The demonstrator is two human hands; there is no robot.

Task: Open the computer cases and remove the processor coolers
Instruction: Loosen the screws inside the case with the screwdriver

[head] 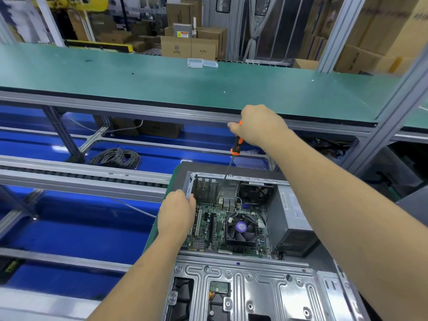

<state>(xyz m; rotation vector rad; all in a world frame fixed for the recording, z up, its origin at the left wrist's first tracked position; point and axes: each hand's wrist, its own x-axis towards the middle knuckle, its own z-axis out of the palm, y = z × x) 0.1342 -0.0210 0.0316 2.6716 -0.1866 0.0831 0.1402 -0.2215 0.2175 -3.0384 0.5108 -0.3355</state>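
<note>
both hands are busy: my right hand (259, 126) is wrapped around the orange-and-black handle of the screwdriver (234, 156), and my left hand (177, 213) grips the metal rear edge of the computer case (243, 290), bracing it. the case lies on its side on the surface (231, 166) with the side panel already off, so the motherboard (208, 228) is exposed. the processor cooler (242, 230), a dark fan on a finned heatsink, sits mid-board, just beside the grey power supply (291, 218), and looks to be mounted on the board.

the screwdriver shaft angles down towards the back of the case, near the metal shield by the rear fan (256, 193); i can't tell exactly where the tip lands. my read is i'm not on the cooler's screws yet.

risks from here: the tip is well above the bare board, and a slip off a screw head would drive it into the components or the fan wires near the cooler. a loosened screw could also drop among the slots. if my left hand lets go, the case could shift under the pressure.
</note>
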